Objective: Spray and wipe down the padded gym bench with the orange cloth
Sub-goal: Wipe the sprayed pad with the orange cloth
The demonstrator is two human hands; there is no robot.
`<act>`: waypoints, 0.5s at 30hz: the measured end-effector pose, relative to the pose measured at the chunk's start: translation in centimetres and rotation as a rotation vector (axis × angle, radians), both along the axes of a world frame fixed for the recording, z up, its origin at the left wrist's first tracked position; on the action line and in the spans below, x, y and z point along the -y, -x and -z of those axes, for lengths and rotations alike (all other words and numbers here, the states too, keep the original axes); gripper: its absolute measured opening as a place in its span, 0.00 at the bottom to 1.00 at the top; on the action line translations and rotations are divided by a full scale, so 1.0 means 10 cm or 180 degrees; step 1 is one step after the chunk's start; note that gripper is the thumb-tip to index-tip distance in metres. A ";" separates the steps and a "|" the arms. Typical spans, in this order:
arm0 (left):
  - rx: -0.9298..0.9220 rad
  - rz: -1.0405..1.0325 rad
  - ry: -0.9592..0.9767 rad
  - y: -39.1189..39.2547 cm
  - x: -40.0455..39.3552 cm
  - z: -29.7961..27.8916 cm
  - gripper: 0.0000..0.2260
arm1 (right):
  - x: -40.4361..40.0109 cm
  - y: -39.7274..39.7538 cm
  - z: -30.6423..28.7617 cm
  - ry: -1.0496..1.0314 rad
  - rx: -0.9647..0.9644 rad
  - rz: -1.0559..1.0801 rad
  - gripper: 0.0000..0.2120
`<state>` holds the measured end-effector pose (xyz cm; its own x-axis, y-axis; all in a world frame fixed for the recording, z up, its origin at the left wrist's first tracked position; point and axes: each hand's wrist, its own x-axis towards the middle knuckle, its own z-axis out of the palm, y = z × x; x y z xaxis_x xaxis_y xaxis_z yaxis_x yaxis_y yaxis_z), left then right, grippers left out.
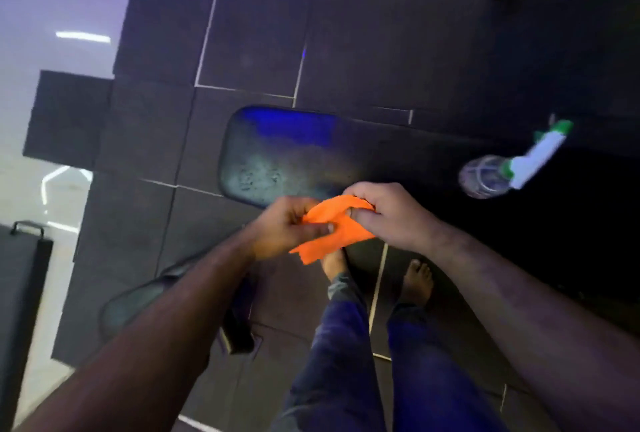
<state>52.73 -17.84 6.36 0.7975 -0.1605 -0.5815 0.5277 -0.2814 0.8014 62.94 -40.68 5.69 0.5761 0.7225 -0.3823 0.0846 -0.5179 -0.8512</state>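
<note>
- Both hands have the cloth (334, 223) bunched up between them: left hand (289, 227) pinches its left side, thumb lying across the orange fabric, and right hand (388, 215) has fingers curled round the top right corner.
- Cloth sits pretty much dead center of the view, held in the air just off the near edge of the bench (277, 158), with a loose end hanging down toward 6 o'clock.
- Bench pad is at about 11 o'clock from the cloth, dark and rounded, with blue light glaring off its far side and what looks like wet speckling on the near left part.
- Spray bottle (512, 165) is lying over at 2 o'clock from the hands, clear body, white and green trigger head pointing up and right. Can't tell if it's on the bench or the floor, too dark there.
- Bare feet (417, 281) and blue trousers (349, 362) at 6 o'clock, standing on dark floor tiles (381, 50).
- Whole shot is a bit blurry.
</note>
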 end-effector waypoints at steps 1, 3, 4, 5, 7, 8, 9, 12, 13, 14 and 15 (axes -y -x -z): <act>0.0027 -0.0284 -0.0027 0.09 -0.15 -0.02 0.02 | -0.21 -0.01 0.02 -0.0055 -0.0014 -0.0049 0.12; 0.0157 -0.0920 -0.0179 0.24 -0.46 -0.04 0.04 | -0.60 -0.05 0.08 -0.0126 -0.0026 -0.0020 0.14; 0.0211 -0.1199 -0.0433 0.31 -0.60 -0.04 0.05 | -0.76 -0.07 0.13 -0.0091 0.0061 0.0017 0.17; 0.0222 -0.1432 -0.0781 0.36 -0.74 -0.01 0.06 | -0.90 -0.10 0.20 0.0005 0.0187 0.0021 0.19; 0.0291 -0.1792 -0.1589 0.42 -1.02 0.08 0.11 | -1.11 -0.19 0.36 0.0379 0.0437 -0.0075 0.23; 0.0350 -0.1912 -0.1993 0.42 -1.13 0.09 0.11 | -1.18 -0.23 0.45 0.0623 0.0635 -0.0171 0.26; 0.0420 -0.1967 -0.2375 0.40 -1.24 0.10 0.08 | -1.23 -0.25 0.55 0.0875 0.0891 -0.0277 0.28; 0.0677 -0.1615 -0.3411 0.34 -1.49 0.20 0.09 | -1.28 -0.29 0.81 0.1495 0.1494 -0.0464 0.35; 0.0666 -0.1424 -0.3533 0.30 -1.51 0.26 0.12 | -1.26 -0.29 0.88 0.1644 0.1600 -0.0506 0.37; 0.0578 -0.1202 -0.3511 0.28 -1.50 0.34 0.17 | -1.23 -0.28 0.94 0.1756 0.1683 -0.0553 0.39; 0.0433 -0.0865 -0.3442 0.26 -1.47 0.42 0.21 | -1.20 -0.26 0.99 0.1829 0.1749 -0.0605 0.39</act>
<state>50.14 -3.18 2.19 0.7967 0.5648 -0.2151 0.6042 -0.7528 0.2611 65.55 -28.73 -4.25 0.6765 0.6039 -0.4215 0.5429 -0.7957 -0.2686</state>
